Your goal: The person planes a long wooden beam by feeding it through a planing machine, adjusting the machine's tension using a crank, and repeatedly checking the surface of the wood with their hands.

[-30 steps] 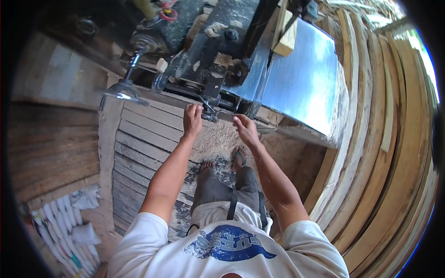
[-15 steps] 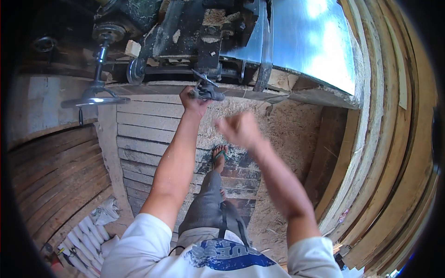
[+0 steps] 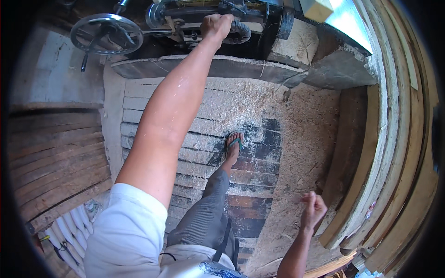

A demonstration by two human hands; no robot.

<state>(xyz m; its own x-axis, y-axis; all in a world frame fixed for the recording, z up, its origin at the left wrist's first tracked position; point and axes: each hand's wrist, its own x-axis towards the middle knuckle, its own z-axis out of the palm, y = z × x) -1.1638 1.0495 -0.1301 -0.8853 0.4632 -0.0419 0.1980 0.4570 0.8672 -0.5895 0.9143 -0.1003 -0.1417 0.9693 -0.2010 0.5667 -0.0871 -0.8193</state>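
My left hand (image 3: 217, 28) reaches far forward to the front of a dark machine (image 3: 185, 18). Its fingers are curled over a part there, which the hand itself hides. Right beside it is a grey, ribbed, curved piece (image 3: 241, 33), like a short hose. My right hand (image 3: 315, 211) is low on the right, above the sawdust-strewn floor and away from the machine. Its fingers are curled in, and nothing shows in them.
A metal handwheel (image 3: 107, 34) with a crank stands at the machine's left. A wooden block (image 3: 317, 9) lies at the machine's top right. Long boards (image 3: 394, 139) line the right side. Sawdust (image 3: 306, 129) covers the slatted floor, where my sandalled foot (image 3: 234, 141) stands.
My right hand has drawn back from near the machine to the lower right. The left hand remains at the machine front. The view has shifted, and a wooden block shows at the top right.
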